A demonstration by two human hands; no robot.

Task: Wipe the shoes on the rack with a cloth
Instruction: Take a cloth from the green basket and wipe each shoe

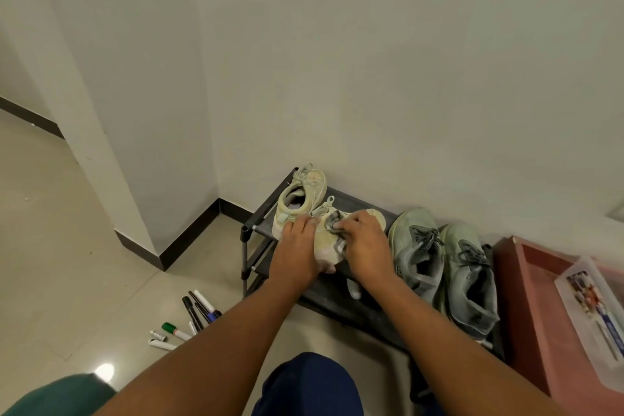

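A low black shoe rack (341,297) stands against the wall. On its top shelf a pale yellow-green sneaker (326,238) lies between my hands. My left hand (299,246) grips its near side. My right hand (366,240) holds a small grey cloth (336,223) bunched against the shoe's upper. The matching pale sneaker (300,201) sits at the rack's far left corner. A pair of grey-green sneakers (445,267) stands on the right part of the shelf.
Several markers and pens (189,321) lie on the tiled floor left of the rack. A red box (526,294) holding a clear plastic case (594,307) stands to the right. The wall is directly behind the rack. My knees are at the bottom edge.
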